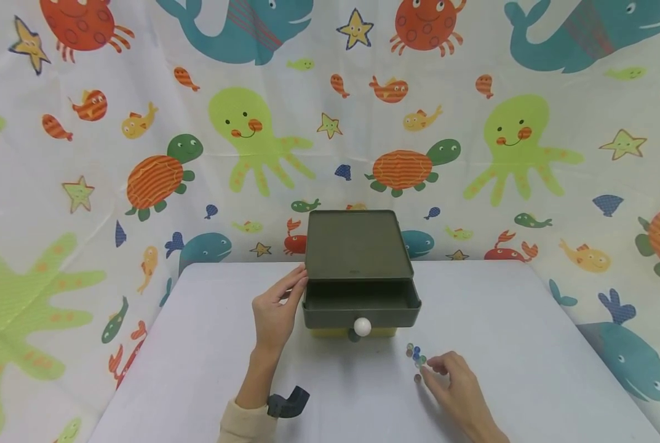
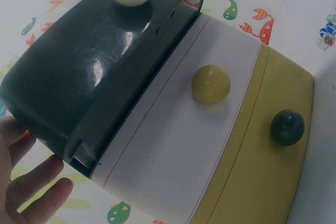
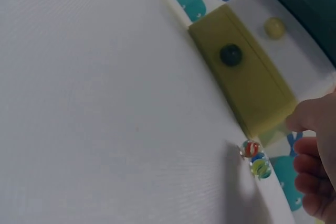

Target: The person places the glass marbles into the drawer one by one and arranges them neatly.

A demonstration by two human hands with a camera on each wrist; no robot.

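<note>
Fingers of our left hand are resting flat and straight against the left side of the small drawer chest, gripping nothing, apparently bracing it so it is not sliding. We are seeing the chest's dark green top drawer standing pulled open by its white knob, ready to take something in. Right of the chest, our right hand is closing its fingertips on the marbles clustered on the table.

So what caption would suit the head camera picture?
Left hand steadies a drawer box, top drawer open; right hand reaches marbles.
</note>
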